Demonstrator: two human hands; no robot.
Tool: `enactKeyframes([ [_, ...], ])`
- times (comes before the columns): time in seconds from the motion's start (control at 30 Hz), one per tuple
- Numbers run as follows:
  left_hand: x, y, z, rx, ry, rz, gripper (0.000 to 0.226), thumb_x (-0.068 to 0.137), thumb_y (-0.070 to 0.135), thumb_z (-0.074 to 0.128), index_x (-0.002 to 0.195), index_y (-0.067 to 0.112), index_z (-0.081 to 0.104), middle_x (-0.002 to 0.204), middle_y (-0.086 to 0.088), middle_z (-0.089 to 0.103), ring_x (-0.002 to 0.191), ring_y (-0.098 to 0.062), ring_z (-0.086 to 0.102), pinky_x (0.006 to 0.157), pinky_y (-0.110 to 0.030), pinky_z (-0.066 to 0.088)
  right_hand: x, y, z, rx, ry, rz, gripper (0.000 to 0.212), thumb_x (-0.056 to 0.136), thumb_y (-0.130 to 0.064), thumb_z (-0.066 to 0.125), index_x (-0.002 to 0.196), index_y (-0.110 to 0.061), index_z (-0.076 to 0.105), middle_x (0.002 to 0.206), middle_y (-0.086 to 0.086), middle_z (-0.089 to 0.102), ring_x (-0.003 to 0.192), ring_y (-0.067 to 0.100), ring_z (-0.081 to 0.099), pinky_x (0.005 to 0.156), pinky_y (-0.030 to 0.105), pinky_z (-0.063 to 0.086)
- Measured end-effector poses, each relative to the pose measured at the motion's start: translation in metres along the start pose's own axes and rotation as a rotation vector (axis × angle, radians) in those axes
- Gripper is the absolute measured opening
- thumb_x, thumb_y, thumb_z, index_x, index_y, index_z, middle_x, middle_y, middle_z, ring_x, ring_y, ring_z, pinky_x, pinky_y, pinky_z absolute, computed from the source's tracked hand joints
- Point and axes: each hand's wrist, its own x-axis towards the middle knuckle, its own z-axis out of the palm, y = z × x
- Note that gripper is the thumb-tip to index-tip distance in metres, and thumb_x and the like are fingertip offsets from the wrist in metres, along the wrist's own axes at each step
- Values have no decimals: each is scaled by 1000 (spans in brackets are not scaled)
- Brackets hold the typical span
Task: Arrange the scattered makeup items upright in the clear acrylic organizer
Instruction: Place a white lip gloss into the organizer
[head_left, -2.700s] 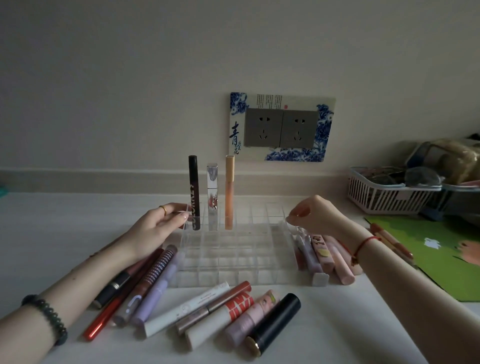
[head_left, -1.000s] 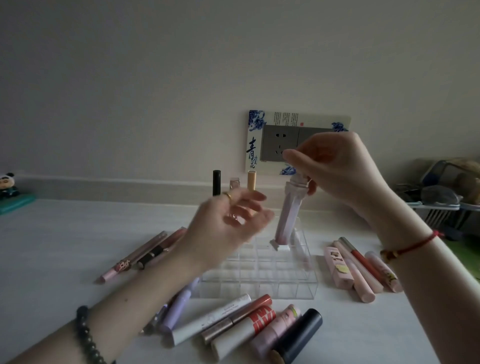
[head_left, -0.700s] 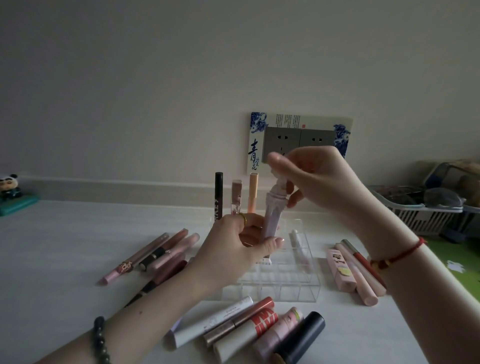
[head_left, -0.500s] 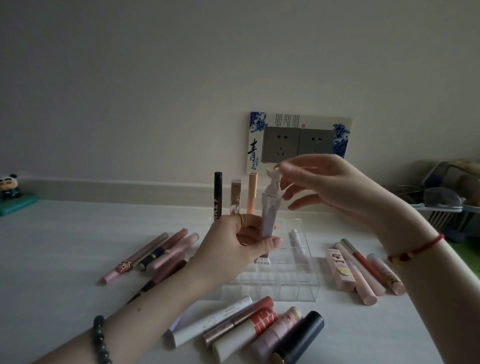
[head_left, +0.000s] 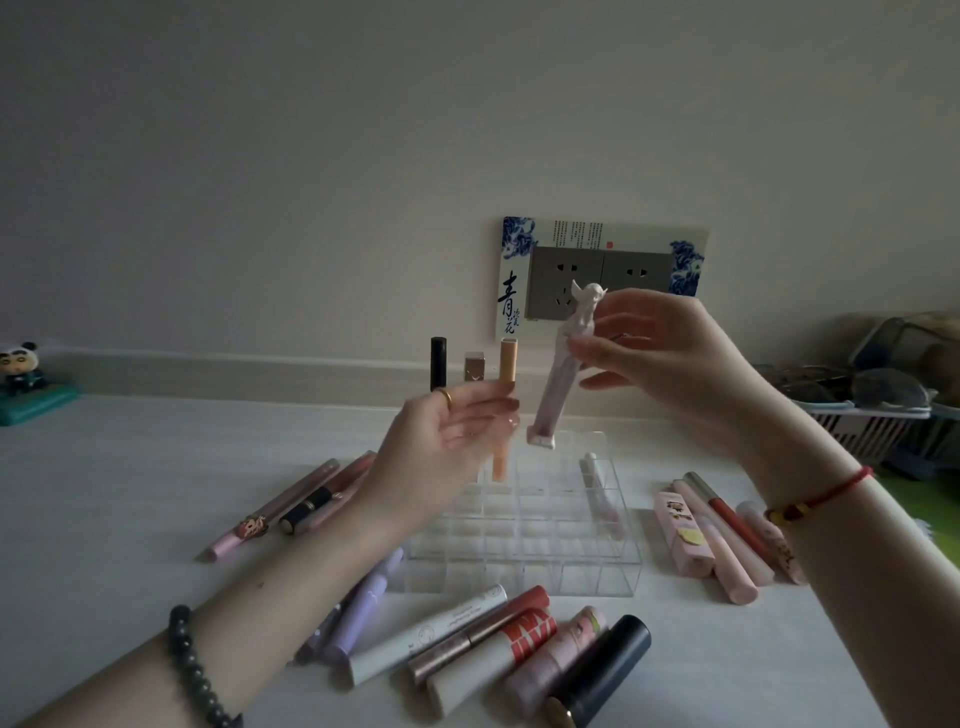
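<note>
Obs., left hand (head_left: 441, 441): raised, palm turned toward the right, fingers loosely extended, holding nothing. Ring (head_left: 445, 397) on one finger. Forearm enters from lower left, bead bracelet (head_left: 195, 670) at wrist.
Obs., right hand (head_left: 670, 358): raised higher, thumb and fingertips pinching a tube (head_left: 553, 395) near its top, tube tilted. Forearm enters from lower right, red cord (head_left: 826, 493) at wrist. Hands apart.

Dim, flat, greyish light; faint soft shadows; wide-angle bending at edges; slight overall softness.
</note>
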Motion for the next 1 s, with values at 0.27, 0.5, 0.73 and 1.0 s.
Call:
enactKeyframes([
  [0.27, 7, 5, -18, -28, 168, 60, 17, 87, 6, 51, 94, 12, 65, 82, 0, 70, 69, -3, 65, 60, -10, 50, 13, 30, 22, -149, 140, -74, 25, 77, -10, 64, 100, -4, 62, 87, 3, 66, 76, 11, 66, 62, 19, 56],
  [0.5, 15, 3, -38, -20, 306, 86, 24, 90, 9, 45, 82, 17, 67, 65, 6, 70, 65, -11, 64, 69, -24, 54, 16, 36, 25, -164, 126, -89, 22, 78, -11, 63, 99, -7, 63, 85, 0, 66, 72, 8, 66, 61, 16, 54],
  [0.73, 19, -2, -48, -13, 344, 77, 26, 90, 9, 45, 80, 18, 67, 62, 7, 70, 61, -9, 63, 64, -20, 53, 15, 46, 28, -246, 102, -72, 13, 78, -11, 64, 91, -12, 63, 81, -3, 65, 74, 8, 65, 66, 20, 56],
  [1.0, 24, -5, -63, -24, 403, 73, 27, 90, 8, 43, 77, 17, 65, 58, 9, 69, 55, -5, 60, 59, -18, 51, 15, 65, 33, -317, 103, -29, 27, 75, -16, 69, 98, -4, 66, 89, 7, 69, 79, 13, 66, 79, 26, 54],
])
